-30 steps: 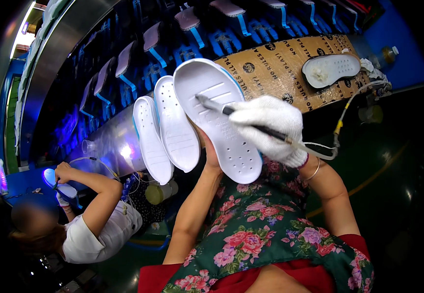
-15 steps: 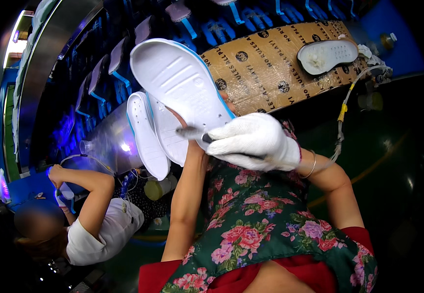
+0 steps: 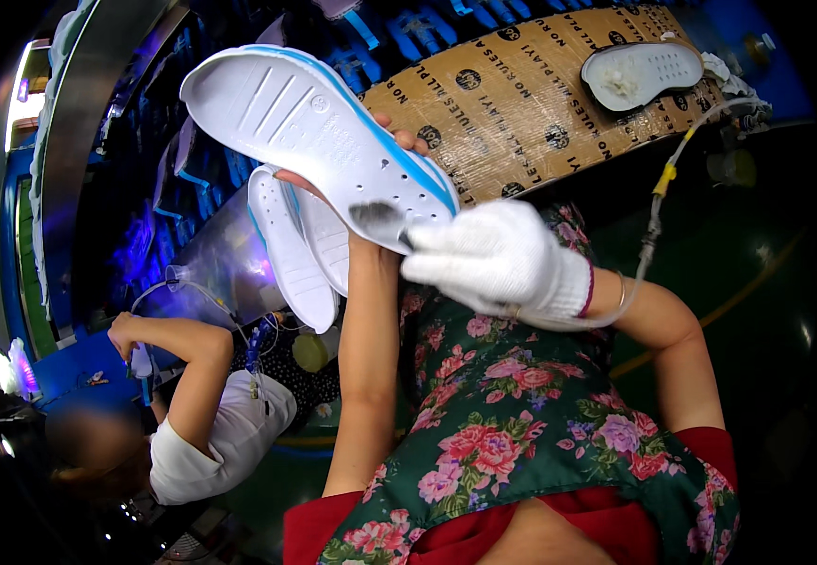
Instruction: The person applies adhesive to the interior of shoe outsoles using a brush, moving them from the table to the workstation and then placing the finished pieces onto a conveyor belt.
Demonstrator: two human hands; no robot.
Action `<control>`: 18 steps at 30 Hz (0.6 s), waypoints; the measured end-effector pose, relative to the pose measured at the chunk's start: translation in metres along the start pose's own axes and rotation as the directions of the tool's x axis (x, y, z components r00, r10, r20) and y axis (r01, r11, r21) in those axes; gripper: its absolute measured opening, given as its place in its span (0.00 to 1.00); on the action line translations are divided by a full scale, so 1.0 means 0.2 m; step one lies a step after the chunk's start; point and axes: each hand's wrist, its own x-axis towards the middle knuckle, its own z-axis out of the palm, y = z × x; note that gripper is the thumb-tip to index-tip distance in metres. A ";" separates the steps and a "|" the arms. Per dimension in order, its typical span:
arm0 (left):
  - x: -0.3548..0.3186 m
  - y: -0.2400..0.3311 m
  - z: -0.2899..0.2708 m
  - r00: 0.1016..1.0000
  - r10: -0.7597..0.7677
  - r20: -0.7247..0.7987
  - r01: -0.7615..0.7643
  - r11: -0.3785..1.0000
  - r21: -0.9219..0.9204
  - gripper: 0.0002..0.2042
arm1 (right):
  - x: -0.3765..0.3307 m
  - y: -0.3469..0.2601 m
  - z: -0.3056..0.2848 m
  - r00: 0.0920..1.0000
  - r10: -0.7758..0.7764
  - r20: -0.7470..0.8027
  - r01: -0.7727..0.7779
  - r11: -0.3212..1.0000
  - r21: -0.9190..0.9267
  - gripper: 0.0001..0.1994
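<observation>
A white shoe sole [image 3: 286, 118] with a blue edge lies tilted across my left hand [image 3: 402, 137], which grips it from beneath; fingertips show along its far edge and part of the thumb on the near side. My right hand [image 3: 493, 254], in a white knit glove, is closed on a brush [image 3: 377, 218] with dark bristles, smeared by motion. The bristles overlap the holed end of the sole. Behind my left forearm, two more white soles [image 3: 292, 254] stand close together. From under the glove a clear hose [image 3: 639, 273] runs up to the right.
A brown cardboard-covered surface [image 3: 521, 113] stretches across the far side, with a grey-white sole [image 3: 642, 73] at its right end. Rows of blue holders [image 3: 418, 33] stand behind it. At the left, a co-worker in a white shirt [image 3: 225, 438] has arms raised near a blue table.
The sole in my left hand has swung left and tilted flatter. The brush has shifted up along its holed end. The co-worker's raised hands have moved slightly.
</observation>
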 end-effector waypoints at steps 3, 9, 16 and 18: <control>0.01 0.04 -0.02 0.999 -0.028 -0.025 0.029 0.998 0.047 0.61 | 0.00 -0.04 -0.05 0.911 0.336 0.238 -0.409 0.803 0.432 0.12; -0.02 0.08 0.07 0.958 -0.083 -0.274 0.177 0.924 0.339 0.59 | -0.01 0.02 -0.01 0.999 0.020 -0.028 -0.023 0.993 -0.120 0.12; 0.07 0.13 0.16 0.880 -0.399 -0.257 0.449 0.875 0.181 0.55 | -0.01 0.02 -0.10 0.995 0.094 0.035 -0.101 0.951 0.294 0.11; 0.10 0.14 0.11 0.863 -0.401 -0.308 0.466 0.868 0.174 0.47 | -0.02 0.06 -0.04 0.998 0.009 -0.063 -0.010 1.000 -0.011 0.10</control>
